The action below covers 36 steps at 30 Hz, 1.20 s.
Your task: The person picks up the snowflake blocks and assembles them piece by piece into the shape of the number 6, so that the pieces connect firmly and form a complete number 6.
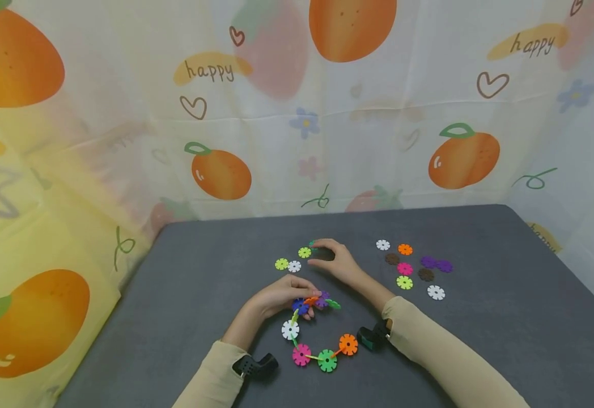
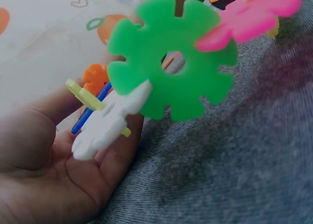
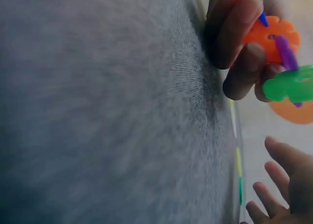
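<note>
My left hand (image 1: 287,296) pinches a curved chain of notched plastic discs (image 1: 301,355) near its far end. In the right wrist view, the left fingers curl about an orange disc (image 3: 274,35), with a purple and a green disc (image 3: 289,84) sticking out past them. The left wrist view shows a white disc (image 2: 105,121) and a large green disc (image 2: 171,57) hanging before the palm. My right hand (image 1: 345,265) reaches over the table, fingers apart and nothing between them. Its fingertips are right by a loose green disc (image 1: 313,245), partly hidden behind them.
Beside the right fingertips lie two yellow-green discs (image 1: 304,253) and a white disc (image 1: 294,266). Several loose discs (image 1: 404,269) in white, orange, brown, pink, yellow-green and purple lie on the right of the dark table (image 1: 506,317). A printed cloth (image 1: 276,136) hangs behind.
</note>
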Motion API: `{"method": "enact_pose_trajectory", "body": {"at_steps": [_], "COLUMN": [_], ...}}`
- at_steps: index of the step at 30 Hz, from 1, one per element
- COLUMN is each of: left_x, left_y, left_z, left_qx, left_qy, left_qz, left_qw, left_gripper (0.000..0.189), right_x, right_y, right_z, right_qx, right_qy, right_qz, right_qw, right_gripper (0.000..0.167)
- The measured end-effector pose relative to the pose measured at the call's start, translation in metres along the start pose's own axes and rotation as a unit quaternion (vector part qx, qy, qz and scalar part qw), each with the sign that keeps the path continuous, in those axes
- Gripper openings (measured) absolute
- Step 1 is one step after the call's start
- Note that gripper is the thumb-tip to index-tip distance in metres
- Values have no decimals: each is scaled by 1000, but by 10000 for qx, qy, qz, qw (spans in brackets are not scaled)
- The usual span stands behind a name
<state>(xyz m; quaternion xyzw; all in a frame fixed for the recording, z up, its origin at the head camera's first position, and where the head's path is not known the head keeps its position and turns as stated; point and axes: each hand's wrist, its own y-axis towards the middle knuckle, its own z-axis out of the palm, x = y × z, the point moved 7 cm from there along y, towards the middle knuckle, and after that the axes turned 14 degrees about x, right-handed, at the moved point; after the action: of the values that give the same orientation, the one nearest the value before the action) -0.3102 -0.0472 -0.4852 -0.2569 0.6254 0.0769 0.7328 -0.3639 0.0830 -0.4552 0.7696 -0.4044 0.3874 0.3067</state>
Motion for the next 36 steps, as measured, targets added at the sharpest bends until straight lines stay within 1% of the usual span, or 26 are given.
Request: {"method": "enact_pose_trajectory", "body": {"at_steps": [2,7,11,14,17,21,23,25,28,31,33,36], "left_x": [0,1,0,-1,-1,-1,-1,0,0,0,0,-1], "left_y": [0,0,-1,0,0,0,0,0,1,1,1,0], "left_z": [0,0,1,1,1,2,2,1,1,2,2,2], "left_qx": [12,40,65,80,124,191,211,203,171,130,122,111], "left_qy": [-35,-99,-127,-178,-206,-175,-163,-165,-165,-151,-143,-139], "left_qz": [-16,-29,21,75,132,200,213,222,208,201,207,216], "left_qw": [10000,9999,9999,9998,9996,9995,9994,9994,9995,9996,9996,9996], "left_gripper": [30,30,29,27,25,25,25,24,23,24,25,27], "right_x": [1,7,16,20,20,19,19,19,18,18,17,18], "right_y": [6,17,23,26,29,31,31,32,33,33,33,33], "right_z": [4,15,25,31,37,42,43,42,38,36,38,42], "right_qx": [203,628,958,1136,1313,1459,1459,1341,1044,745,673,718], "right_qy": [-26,-373,-809,-998,-1026,-1287,-1393,-1436,-1276,-1122,-998,-966], "right_qz": [-25,-174,-516,-728,-774,-721,-676,-688,-576,-433,-314,-389], "right_qw": [9998,9972,9908,9858,9830,9782,9771,9781,9846,9899,9922,9920], "right_gripper": [43,44,43,41,40,39,37,33,27,28,32,32]}}
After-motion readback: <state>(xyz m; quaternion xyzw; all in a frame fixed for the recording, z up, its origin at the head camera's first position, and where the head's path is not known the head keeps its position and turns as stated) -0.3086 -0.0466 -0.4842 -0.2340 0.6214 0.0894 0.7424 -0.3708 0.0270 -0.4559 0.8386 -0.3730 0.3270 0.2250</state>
